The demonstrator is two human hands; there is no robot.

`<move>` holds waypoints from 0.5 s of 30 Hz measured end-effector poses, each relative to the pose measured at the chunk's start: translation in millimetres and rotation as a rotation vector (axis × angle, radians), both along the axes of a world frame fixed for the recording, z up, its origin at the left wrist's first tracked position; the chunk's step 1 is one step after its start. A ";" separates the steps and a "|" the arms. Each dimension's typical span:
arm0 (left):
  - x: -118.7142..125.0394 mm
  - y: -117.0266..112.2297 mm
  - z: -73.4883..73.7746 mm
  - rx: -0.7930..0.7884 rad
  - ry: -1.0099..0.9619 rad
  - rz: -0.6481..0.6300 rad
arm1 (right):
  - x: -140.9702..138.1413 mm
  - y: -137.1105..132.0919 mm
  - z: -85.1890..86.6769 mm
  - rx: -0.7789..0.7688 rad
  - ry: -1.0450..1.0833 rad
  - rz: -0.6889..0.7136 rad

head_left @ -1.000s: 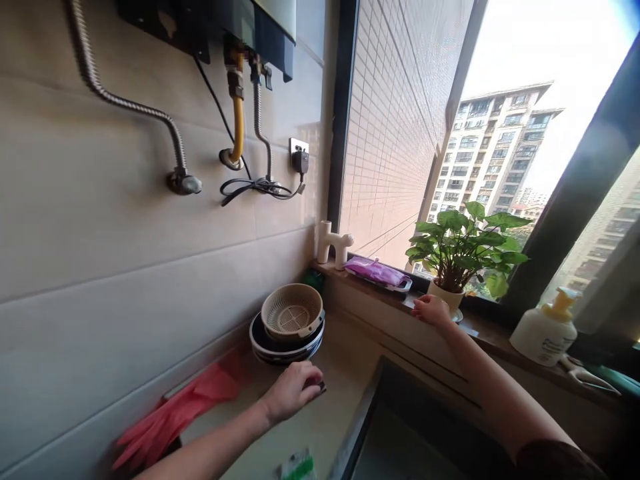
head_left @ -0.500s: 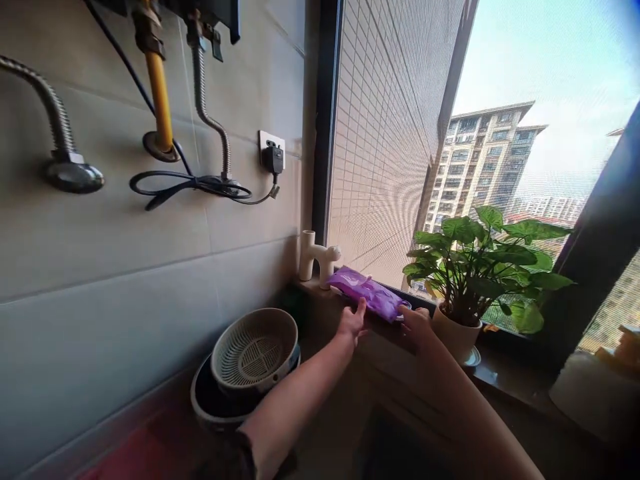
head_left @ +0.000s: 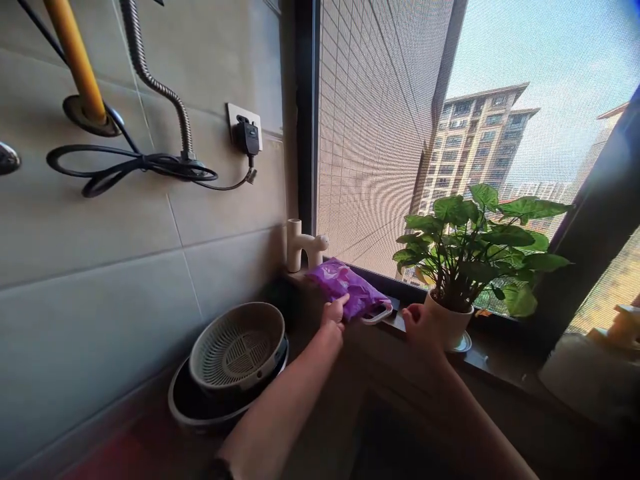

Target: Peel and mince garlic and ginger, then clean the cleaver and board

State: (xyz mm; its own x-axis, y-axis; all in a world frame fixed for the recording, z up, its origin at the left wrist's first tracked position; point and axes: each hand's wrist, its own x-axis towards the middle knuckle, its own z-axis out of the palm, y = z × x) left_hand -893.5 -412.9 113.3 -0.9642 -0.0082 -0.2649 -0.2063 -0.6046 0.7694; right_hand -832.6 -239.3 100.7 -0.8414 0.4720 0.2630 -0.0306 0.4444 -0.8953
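A purple plastic packet (head_left: 347,288) lies on a small white tray (head_left: 379,313) on the window sill (head_left: 493,365). My left hand (head_left: 333,312) grips the near left end of the packet, fingers closed on it. My right hand (head_left: 417,325) rests on the sill edge just right of the tray, beside the white pot of a green plant (head_left: 470,257); its fingers look curled, and I see nothing in them.
A beige strainer basket (head_left: 239,347) sits in stacked dark bowls on the counter at left. A white dog-shaped ornament (head_left: 303,244) stands in the sill corner. Pipes, a black cord (head_left: 130,165) and a wall plug hang on the tiled wall. A bottle blurs at far right.
My left hand left the counter, reached up to the sill and closed on the purple packet. My right hand slid slightly along the sill. The view moved closer to the window.
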 end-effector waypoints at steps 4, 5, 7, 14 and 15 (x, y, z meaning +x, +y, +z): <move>61.6 -27.3 -33.2 -0.040 0.020 -0.021 | -12.2 4.9 1.6 0.598 0.063 -0.035; 80.0 -35.4 -48.8 -0.023 0.050 -0.062 | -17.6 1.1 0.6 0.720 0.048 -0.006; 113.8 -51.6 -86.3 -0.004 0.029 -0.117 | -29.1 -7.6 -0.9 0.893 -0.018 0.014; 152.7 -74.5 -184.9 -0.297 -0.144 -0.165 | -55.2 -18.3 7.8 1.047 -0.307 0.046; 149.3 -71.2 -190.5 -0.269 -0.149 -0.166 | -55.4 -19.8 9.3 1.049 -0.321 0.049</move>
